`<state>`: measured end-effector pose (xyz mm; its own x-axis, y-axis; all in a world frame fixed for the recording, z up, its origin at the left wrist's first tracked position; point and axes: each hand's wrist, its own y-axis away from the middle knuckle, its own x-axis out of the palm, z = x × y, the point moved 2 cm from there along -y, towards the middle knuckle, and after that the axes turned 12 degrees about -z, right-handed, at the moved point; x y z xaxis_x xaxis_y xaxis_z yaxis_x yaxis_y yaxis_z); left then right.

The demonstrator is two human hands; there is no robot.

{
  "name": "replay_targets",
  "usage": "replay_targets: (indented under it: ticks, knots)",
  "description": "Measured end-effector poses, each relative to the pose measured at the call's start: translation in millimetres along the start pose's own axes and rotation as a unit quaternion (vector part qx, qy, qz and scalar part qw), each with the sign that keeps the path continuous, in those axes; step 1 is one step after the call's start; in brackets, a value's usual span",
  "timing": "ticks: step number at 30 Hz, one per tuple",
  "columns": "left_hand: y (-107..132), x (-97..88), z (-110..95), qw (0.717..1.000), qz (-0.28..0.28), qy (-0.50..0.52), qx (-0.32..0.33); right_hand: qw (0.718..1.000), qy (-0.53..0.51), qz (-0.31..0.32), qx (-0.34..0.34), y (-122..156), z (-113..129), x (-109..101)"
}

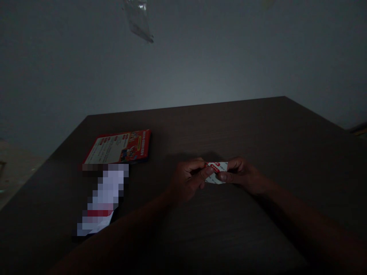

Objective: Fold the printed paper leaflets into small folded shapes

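Observation:
Between my two hands is a small white packet with red printed labels (219, 177), held a little above the dark table. My left hand (189, 177) pinches its left side, thumb lying across the front. At the packet's right edge, my right hand (243, 175) grips with thumb and fingers pressed together. Rows of small dark print run across the white surface. What the packet holds, if anything, cannot be made out.
On the left of the dark wooden table (229, 130) lies a red printed box (137, 147). Nearer me is a blurred-out bright screen, seemingly a phone (104, 198). A clear plastic bag (139, 19) hangs on the grey wall behind.

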<state>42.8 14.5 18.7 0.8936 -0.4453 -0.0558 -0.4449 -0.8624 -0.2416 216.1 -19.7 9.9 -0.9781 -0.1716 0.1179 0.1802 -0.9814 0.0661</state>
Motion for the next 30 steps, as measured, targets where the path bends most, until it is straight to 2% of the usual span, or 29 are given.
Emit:
replay_targets:
  ticks: [4,7,12,19,26,30]
  knots:
    - [0,0.2,7,0.998,-0.022,0.02,-0.06,1.0,0.002,-0.016,0.01,-1,-3,-1]
    - [1,1.8,11,0.996,-0.038,0.024,-0.073,0.998,0.005,-0.051,0.023,-2,-5,-3]
    - [2,3.9,12,0.998,0.0,0.014,-0.065,0.996,-0.008,-0.081,0.031,-4,-7,-4]
    - [1,3.4,14,0.997,-0.022,0.004,-0.079,0.995,-0.068,-0.054,0.051,-7,-11,-1]
    - [-1,-1.0,17,0.995,-0.082,0.01,-0.059,0.996,-0.034,-0.08,0.009,-7,-9,-1]
    - [0,-0.3,16,0.997,-0.057,-0.047,-0.026,0.993,0.049,-0.103,-0.041,-5,0,1]
